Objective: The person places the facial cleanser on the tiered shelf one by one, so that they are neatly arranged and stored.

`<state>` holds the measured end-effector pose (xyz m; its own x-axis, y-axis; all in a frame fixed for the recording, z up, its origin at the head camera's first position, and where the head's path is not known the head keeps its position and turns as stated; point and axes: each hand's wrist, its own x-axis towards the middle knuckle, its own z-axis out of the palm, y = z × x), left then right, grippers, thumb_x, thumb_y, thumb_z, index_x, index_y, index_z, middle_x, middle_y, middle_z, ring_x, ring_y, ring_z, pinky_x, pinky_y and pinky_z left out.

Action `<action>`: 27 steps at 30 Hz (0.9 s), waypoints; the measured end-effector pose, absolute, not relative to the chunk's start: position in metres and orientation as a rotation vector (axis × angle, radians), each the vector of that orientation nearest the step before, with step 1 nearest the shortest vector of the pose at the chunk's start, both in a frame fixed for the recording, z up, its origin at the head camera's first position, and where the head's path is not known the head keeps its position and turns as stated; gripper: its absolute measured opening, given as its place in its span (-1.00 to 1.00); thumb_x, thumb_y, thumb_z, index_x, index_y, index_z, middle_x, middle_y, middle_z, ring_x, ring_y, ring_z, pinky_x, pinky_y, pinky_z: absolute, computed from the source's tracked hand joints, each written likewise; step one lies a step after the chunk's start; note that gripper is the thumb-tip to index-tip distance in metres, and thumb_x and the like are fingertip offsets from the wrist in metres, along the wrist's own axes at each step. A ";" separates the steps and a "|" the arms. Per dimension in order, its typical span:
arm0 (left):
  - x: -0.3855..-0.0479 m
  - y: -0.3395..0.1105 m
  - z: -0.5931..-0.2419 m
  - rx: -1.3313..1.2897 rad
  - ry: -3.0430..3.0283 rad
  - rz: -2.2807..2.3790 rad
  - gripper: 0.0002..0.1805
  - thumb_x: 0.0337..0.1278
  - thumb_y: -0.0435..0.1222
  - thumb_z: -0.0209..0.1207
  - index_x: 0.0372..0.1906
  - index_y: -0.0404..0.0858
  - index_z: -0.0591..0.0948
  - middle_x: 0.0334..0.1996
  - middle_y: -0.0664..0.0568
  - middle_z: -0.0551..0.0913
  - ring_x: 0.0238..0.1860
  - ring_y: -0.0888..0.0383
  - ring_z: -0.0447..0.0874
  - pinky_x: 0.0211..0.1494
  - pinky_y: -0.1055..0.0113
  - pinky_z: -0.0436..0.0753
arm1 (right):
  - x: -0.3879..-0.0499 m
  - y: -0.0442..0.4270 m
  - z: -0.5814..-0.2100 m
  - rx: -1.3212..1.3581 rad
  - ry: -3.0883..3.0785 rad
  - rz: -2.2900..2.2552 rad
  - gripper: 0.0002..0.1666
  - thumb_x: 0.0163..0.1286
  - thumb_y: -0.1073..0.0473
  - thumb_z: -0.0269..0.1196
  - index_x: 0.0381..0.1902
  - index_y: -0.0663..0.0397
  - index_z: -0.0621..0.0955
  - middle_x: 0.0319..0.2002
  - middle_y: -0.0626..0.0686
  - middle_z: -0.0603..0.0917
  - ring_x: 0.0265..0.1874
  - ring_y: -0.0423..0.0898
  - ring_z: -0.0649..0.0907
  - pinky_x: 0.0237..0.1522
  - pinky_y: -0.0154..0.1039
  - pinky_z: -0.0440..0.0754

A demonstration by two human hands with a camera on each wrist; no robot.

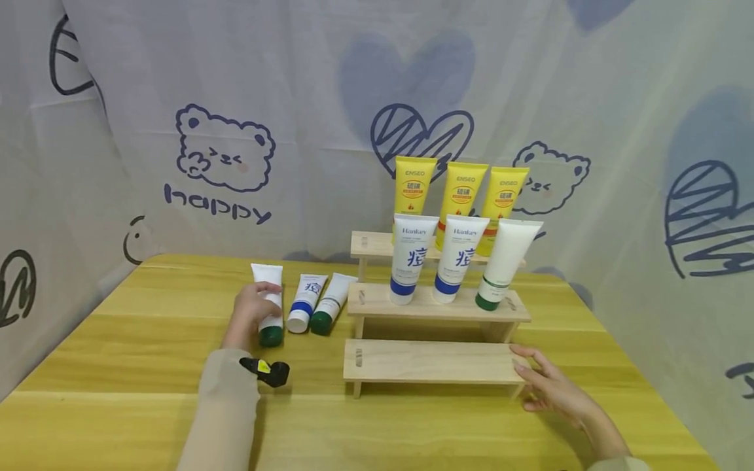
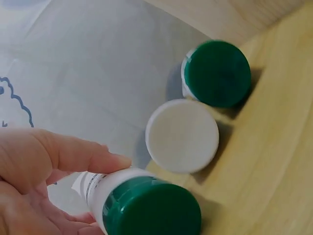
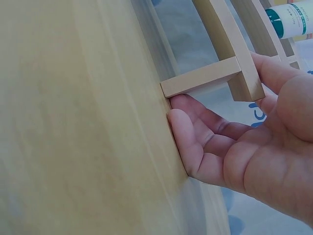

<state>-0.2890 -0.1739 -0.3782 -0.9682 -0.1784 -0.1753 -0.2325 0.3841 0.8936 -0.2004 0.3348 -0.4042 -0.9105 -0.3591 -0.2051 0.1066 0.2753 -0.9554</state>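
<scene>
The left hand [image 1: 253,311] has its fingers and thumb round a white tube with a green cap [image 1: 271,335], which lies at the left of the table; the left wrist view shows the thumb along its side, near the green cap [image 2: 159,210]. Beside it lie a white tube with a blue band [image 1: 303,306] and another green-capped tube [image 1: 333,302]. At the right end of the wooden stand's lowest step [image 1: 432,362], the right hand [image 1: 556,392] grips the edge. In the right wrist view, the right hand [image 3: 254,147] has curled fingers by the stand's leg [image 3: 200,78].
Three white tubes [image 1: 414,255] stand caps down on the middle step [image 1: 436,313], the rightmost one green-capped. Behind them, three yellow tubes [image 1: 412,186] stand on the top step [image 1: 372,244]. A patterned cloth [image 1: 312,98] hangs behind the wooden table [image 1: 177,314].
</scene>
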 end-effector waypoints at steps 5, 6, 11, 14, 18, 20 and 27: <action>-0.284 -0.171 -0.372 -0.351 2.539 1.751 -0.41 -0.16 -0.60 0.12 0.14 -0.36 0.40 0.14 -0.39 0.23 0.06 -0.22 0.23 0.07 -0.03 0.35 | -0.201 0.335 -0.404 -0.239 2.160 -1.679 -0.47 0.43 0.05 -0.12 0.27 -0.01 0.02 0.22 0.45 -0.07 -0.45 -0.09 0.47 -0.38 -0.15 0.53; -0.282 -0.171 -0.370 -0.351 2.527 1.762 -0.40 -0.16 -0.60 0.12 0.15 -0.36 0.40 0.15 -0.39 0.22 0.07 -0.22 0.22 0.07 -0.03 0.35 | -0.201 0.335 -0.404 -0.241 2.160 -1.679 -0.46 0.43 0.05 -0.12 0.27 0.00 0.01 0.22 0.45 -0.06 -0.45 -0.09 0.47 -0.38 -0.15 0.53; -0.279 -0.173 -0.368 -0.320 2.505 1.787 -0.35 -0.20 -0.60 0.15 0.17 -0.33 0.39 0.19 -0.39 0.17 0.09 -0.22 0.21 0.09 -0.01 0.33 | -0.200 0.335 -0.404 -0.257 2.167 -1.674 -0.45 0.44 0.06 -0.13 0.28 0.03 -0.01 0.19 0.43 -0.02 -0.48 -0.12 0.43 -0.39 -0.16 0.54; -0.277 -0.174 -0.366 -0.262 2.502 1.824 -0.34 -0.27 -0.61 0.20 0.14 -0.31 0.44 0.15 -0.41 0.20 0.03 -0.22 0.27 0.04 0.03 0.40 | -0.200 0.335 -0.404 -0.258 2.171 -1.671 -0.46 0.44 0.06 -0.12 0.27 0.03 0.00 0.16 0.43 0.03 -0.49 -0.13 0.42 -0.39 -0.17 0.54; -0.270 -0.171 -0.358 -0.182 2.479 1.872 -0.37 -0.27 -0.60 0.21 0.12 -0.34 0.45 0.13 -0.39 0.24 0.03 -0.21 0.29 0.03 0.03 0.41 | -0.200 0.334 -0.404 -0.258 2.175 -1.668 -0.46 0.43 0.06 -0.12 0.27 0.02 0.01 0.13 0.42 0.08 -0.49 -0.13 0.42 -0.39 -0.17 0.54; -0.266 -0.168 -0.353 -0.155 2.467 1.877 -0.40 -0.21 -0.59 0.19 0.12 -0.38 0.43 0.14 -0.37 0.24 0.06 -0.22 0.27 0.04 0.01 0.40 | -0.200 0.334 -0.404 -0.255 2.176 -1.668 -0.46 0.43 0.06 -0.11 0.27 0.02 0.01 0.13 0.42 0.08 -0.50 -0.14 0.42 -0.39 -0.17 0.54; -0.258 -0.159 -0.346 -0.018 2.452 1.946 -0.41 -0.18 -0.56 0.20 0.13 -0.41 0.41 0.08 -0.40 0.30 -0.06 -0.15 0.39 -0.21 0.19 0.57 | -0.199 0.334 -0.403 -0.244 2.193 -1.654 -0.45 0.43 0.05 -0.11 0.27 0.02 0.01 0.05 0.36 0.17 -0.49 -0.12 0.43 -0.37 -0.16 0.55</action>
<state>-0.2577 -0.1590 -0.3458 -0.9999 -0.0022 -0.0162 -0.0163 0.2269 0.9738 -0.1991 0.3343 -0.4031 -0.9120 -0.3605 -0.1956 0.0891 0.2915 -0.9524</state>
